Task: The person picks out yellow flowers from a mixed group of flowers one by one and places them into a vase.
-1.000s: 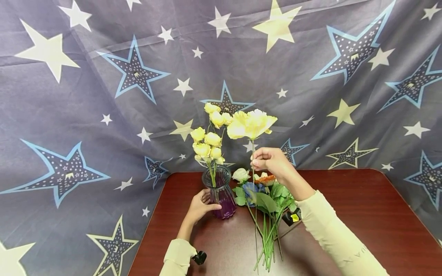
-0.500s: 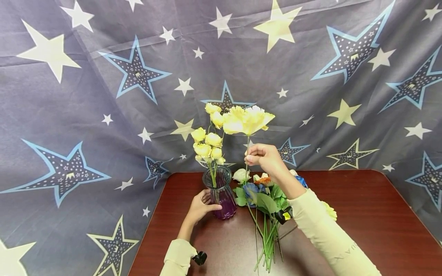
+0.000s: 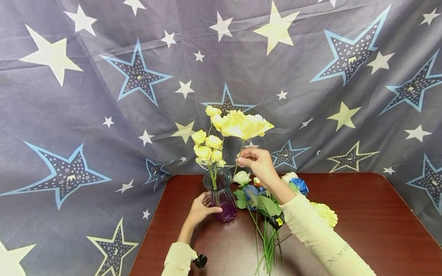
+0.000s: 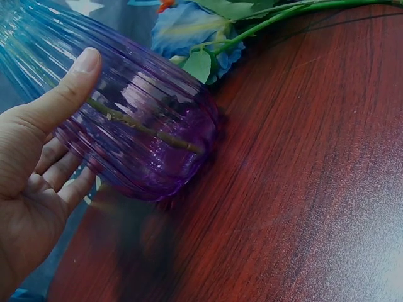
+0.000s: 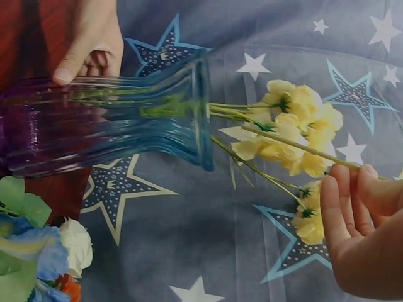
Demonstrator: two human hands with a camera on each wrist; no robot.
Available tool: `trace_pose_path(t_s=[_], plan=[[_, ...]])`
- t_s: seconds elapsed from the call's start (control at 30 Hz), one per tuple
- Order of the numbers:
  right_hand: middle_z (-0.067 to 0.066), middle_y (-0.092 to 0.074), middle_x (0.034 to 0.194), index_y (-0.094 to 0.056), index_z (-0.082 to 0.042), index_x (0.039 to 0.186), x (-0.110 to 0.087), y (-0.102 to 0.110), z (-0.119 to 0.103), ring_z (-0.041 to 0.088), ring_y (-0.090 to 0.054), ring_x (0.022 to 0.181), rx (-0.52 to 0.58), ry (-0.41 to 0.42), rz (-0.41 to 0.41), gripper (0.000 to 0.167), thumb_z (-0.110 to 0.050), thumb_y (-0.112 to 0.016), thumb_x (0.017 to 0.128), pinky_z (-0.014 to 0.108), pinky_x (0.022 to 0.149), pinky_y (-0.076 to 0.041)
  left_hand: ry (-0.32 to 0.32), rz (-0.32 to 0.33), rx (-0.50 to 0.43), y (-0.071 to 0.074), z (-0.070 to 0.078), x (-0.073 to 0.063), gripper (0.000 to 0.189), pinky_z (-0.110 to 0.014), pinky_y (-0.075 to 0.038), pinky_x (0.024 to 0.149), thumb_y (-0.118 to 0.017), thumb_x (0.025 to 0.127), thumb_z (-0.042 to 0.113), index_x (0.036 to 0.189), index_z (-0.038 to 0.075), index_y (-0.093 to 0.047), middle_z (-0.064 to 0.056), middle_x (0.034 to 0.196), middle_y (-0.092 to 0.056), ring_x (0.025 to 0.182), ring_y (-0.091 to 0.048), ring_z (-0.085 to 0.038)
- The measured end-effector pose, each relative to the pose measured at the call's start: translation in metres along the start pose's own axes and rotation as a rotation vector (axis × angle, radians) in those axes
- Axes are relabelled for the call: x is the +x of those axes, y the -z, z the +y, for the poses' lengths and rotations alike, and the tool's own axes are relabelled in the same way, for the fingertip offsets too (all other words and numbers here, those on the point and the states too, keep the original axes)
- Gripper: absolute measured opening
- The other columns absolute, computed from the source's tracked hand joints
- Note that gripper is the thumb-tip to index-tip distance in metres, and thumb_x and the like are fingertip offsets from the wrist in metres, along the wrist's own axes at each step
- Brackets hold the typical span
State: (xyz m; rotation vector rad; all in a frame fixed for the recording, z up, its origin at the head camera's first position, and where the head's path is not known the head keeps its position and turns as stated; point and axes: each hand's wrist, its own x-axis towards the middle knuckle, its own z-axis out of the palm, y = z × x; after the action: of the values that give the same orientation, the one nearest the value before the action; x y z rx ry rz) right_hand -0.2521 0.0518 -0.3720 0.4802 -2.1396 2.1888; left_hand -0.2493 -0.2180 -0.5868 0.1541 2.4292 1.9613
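Observation:
My left hand grips a ribbed glass vase, blue-green at the mouth and purple at the base, standing upright on the table. In the left wrist view the thumb lies across the glass and a stem shows inside. Several small yellow roses rise out of the vase. My right hand pinches the stem of one large yellow flower between thumb and fingers. In the right wrist view that stem slants toward the vase, its cut end just outside the rim.
Right of the vase lies a bunch with a blue flower, a white rose, green leaves and stems on the reddish-brown table. Behind my right forearm are a blue rose and a yellow bloom. A starry cloth hangs behind.
My right hand has moved left with the large yellow flower, tilting its stem toward the vase mouth. More flowers show behind the right forearm. The left hand stays on the vase.

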Motion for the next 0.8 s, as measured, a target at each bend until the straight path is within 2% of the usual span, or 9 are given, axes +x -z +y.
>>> trace_pose_path(t_s=[0.2,0.33,0.63,0.77,0.8], plan=[[0.023,-0.075,0.094,-0.070,0.009,0.099,0.000,-0.007,0.006,0.019,-0.075,0.082,-0.033,0.045,-0.014,0.009,0.002,-0.068,0.094,0.040,0.083,-0.065,0.008,-0.010,0.012,0.000,0.003,-0.002,0.067,-0.051,-0.046,0.114,-0.090,0.074,0.006,0.132,-0.003,-0.057,-0.024,0.134,-0.063,0.131,-0.059,-0.037],[0.025,-0.074,0.094,-0.071,0.009,0.098,-0.001,-0.012,0.010,0.018,-0.074,0.081,-0.051,0.081,-0.026,0.010,0.001,-0.070,0.093,0.031,0.079,-0.064,0.015,-0.003,-0.008,0.000,0.003,-0.002,0.066,-0.050,-0.045,0.115,-0.089,0.074,0.004,0.132,-0.002,-0.057,-0.023,0.135,-0.063,0.132,-0.058,-0.036],[0.022,-0.075,0.092,-0.073,0.006,0.095,-0.002,-0.019,0.014,0.027,-0.073,0.079,-0.161,0.170,-0.020,0.006,0.001,-0.072,0.091,0.022,0.073,-0.061,0.002,-0.001,-0.021,-0.001,-0.002,-0.001,0.064,-0.050,-0.047,0.114,-0.090,0.074,0.006,0.130,0.000,-0.060,-0.019,0.132,-0.066,0.129,-0.061,-0.033],[0.023,-0.075,0.091,-0.072,0.007,0.094,-0.002,-0.023,0.017,0.036,-0.072,0.079,-0.188,0.199,-0.046,0.005,0.003,-0.072,0.090,0.020,0.071,-0.059,0.004,0.003,-0.031,0.000,-0.001,-0.001,0.063,-0.049,-0.047,0.114,-0.090,0.074,0.005,0.129,0.001,-0.060,-0.019,0.131,-0.066,0.129,-0.061,-0.032],[0.022,-0.075,0.090,-0.073,0.007,0.094,-0.002,-0.024,0.018,0.035,-0.072,0.078,-0.197,0.204,-0.051,0.005,0.003,-0.072,0.090,0.020,0.070,-0.059,0.005,0.004,-0.034,0.000,-0.001,-0.001,0.063,-0.049,-0.047,0.114,-0.090,0.073,0.005,0.129,0.001,-0.060,-0.019,0.131,-0.067,0.129,-0.061,-0.032]])
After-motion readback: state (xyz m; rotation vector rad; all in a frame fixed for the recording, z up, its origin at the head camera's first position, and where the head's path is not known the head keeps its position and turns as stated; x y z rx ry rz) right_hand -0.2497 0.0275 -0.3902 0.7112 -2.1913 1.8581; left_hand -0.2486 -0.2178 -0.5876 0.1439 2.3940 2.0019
